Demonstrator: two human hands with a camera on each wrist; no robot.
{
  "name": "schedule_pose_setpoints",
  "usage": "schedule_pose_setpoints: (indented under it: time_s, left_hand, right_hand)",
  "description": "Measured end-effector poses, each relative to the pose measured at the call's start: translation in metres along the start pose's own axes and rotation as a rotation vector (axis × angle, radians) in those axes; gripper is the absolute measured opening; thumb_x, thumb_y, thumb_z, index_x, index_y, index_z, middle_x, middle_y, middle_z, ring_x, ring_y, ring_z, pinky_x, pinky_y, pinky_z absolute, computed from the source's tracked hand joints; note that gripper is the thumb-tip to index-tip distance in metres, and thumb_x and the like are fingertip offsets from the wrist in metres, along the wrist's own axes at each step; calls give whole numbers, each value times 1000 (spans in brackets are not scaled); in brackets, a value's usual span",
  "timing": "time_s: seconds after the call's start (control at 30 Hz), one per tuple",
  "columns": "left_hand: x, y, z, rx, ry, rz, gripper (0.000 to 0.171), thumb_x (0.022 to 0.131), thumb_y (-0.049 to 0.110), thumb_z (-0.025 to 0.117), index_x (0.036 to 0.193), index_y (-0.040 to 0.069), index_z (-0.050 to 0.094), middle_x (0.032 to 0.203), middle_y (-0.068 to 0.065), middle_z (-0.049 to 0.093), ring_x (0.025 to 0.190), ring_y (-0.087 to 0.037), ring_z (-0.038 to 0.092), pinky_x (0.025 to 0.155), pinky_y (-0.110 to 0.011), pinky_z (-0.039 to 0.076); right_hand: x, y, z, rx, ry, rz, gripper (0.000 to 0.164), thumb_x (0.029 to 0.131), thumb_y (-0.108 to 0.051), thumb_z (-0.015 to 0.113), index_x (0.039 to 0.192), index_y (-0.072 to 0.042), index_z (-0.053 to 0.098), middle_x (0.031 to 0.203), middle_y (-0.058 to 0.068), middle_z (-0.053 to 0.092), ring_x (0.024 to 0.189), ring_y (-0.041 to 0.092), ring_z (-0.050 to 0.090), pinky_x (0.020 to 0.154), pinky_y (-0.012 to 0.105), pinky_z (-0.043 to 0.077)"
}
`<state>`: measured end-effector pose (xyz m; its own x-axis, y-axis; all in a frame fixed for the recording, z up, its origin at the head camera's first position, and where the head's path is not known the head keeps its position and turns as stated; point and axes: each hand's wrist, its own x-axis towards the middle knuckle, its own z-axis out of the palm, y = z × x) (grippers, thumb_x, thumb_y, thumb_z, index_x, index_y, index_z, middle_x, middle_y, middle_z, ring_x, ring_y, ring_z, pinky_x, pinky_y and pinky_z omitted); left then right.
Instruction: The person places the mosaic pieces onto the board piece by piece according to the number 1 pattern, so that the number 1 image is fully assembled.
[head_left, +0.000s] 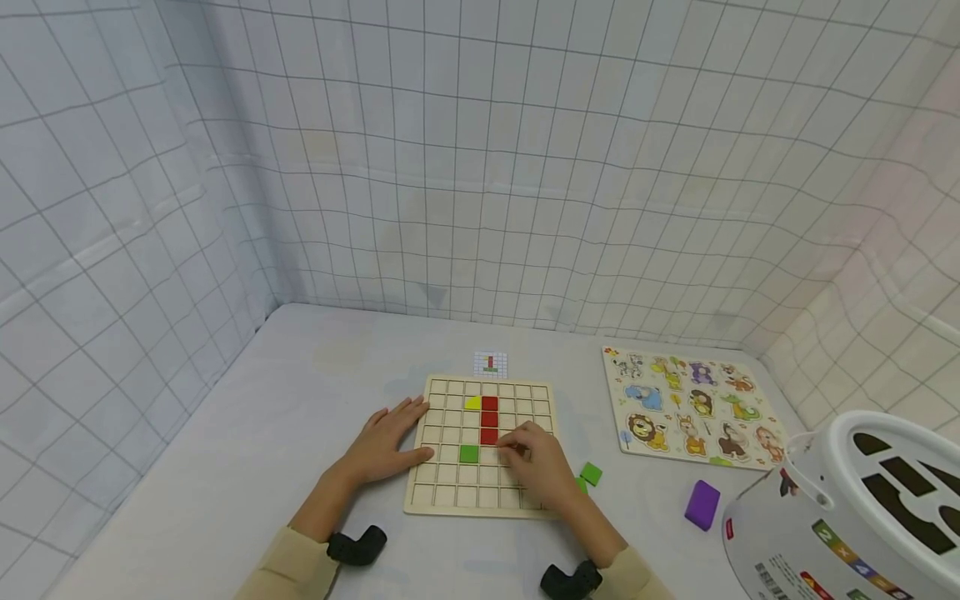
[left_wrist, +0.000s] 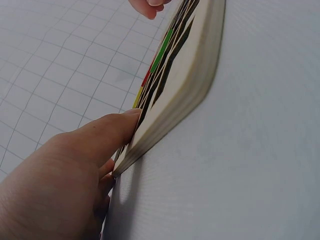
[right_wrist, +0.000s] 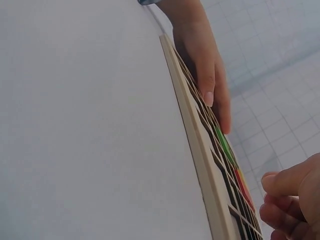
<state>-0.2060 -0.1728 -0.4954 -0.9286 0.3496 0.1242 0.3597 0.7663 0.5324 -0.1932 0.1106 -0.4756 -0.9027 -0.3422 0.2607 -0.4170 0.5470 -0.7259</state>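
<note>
A wooden grid board (head_left: 442, 502) lies on the table, with a column of red square tiles (head_left: 489, 419), a yellow triangular tile (head_left: 473, 403) and a green square tile (head_left: 468, 454) set in its cells. My left hand (head_left: 386, 446) rests along the board's left side, fingers extended; in the left wrist view its thumb (left_wrist: 107, 131) presses on the rim. Over the board, just below and right of the red column, is my right hand (head_left: 536, 467) with thumb and fingers curled together. Whether a tile sits between those fingertips (right_wrist: 270, 182), I cannot tell.
Loose green tiles (head_left: 591, 474) lie right of the board. A small pattern card (head_left: 491, 364) is behind it. Farther right are an animal puzzle board (head_left: 693, 406), a purple block (head_left: 702, 505) and a white bucket with a cut-out lid (head_left: 780, 525). Gridded cloth walls surround the table.
</note>
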Motion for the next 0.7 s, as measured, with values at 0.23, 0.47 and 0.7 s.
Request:
schedule_pose_setpoints:
  time_s: [0.23, 0.47, 0.7]
  left_hand:
    - [0, 1, 0, 0, -1, 1, 81, 89, 49, 63, 149, 2, 37, 154, -14, 36, 143, -35, 26, 112, -59, 16]
    - [0, 2, -1, -5, -3, -3, 81, 88, 48, 64, 150, 2, 37, 154, -14, 36, 143, -35, 26, 112, -59, 16]
    - [-1, 2, -1, -11, -6, -11, 81, 89, 49, 63, 150, 2, 37, 154, -14, 35, 143, -35, 26, 112, -59, 16]
  right_hand:
    - [-7, 7, -6, 0, 39, 5, 8, 89, -2, 69, 91, -9, 75, 83, -8, 58, 69, 7, 49, 60, 23, 45]
    - [-13, 15, -15, 8, 66, 4, 7, 88, -2, 71, 89, -9, 74, 82, -10, 58, 68, 6, 50, 59, 22, 45]
    - [-20, 21, -23, 5, 94, -7, 11, 87, 0, 70, 90, -9, 74, 80, -10, 57, 67, 5, 49, 57, 22, 45]
